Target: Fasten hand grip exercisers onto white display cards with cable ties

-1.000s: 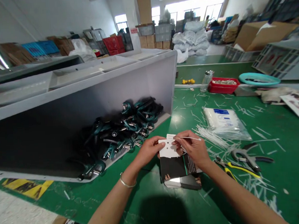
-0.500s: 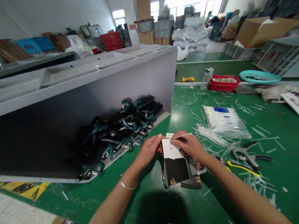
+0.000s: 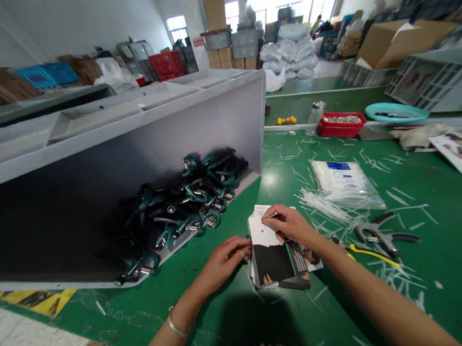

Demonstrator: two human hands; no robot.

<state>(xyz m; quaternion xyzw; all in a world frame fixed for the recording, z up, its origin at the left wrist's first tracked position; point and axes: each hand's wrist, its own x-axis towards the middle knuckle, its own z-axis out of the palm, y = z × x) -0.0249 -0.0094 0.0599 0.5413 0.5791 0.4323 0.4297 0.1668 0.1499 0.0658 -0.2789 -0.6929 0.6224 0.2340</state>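
Observation:
A stack of printed cards (image 3: 273, 264), white at the top and black below with pictures, lies on the green table in front of me. The top card has a small hole in its white part. Over that part my right hand (image 3: 287, 224) is closed in a pinch, with a thin white cable tie (image 3: 271, 215) at its fingertips, mostly hidden. My left hand (image 3: 228, 256) rests at the stack's left edge, fingers loosely curled and thumb apart, fingertips by the card edges. Loose white cable ties (image 3: 322, 205) lie just right of my right hand.
A large grey crate (image 3: 227, 116) on its side at left holds several dark green and black spring-fitted tools (image 3: 193, 196). To the right lie a bag of cable ties (image 3: 343, 179), grey-handled pliers (image 3: 379, 234) and a yellow-handled tool (image 3: 372, 254). A red tray (image 3: 341, 128) stands behind.
My left hand has moved down and left, from the cards' top left corner to their left edge. My right hand stays over the white part. The view has shifted slightly.

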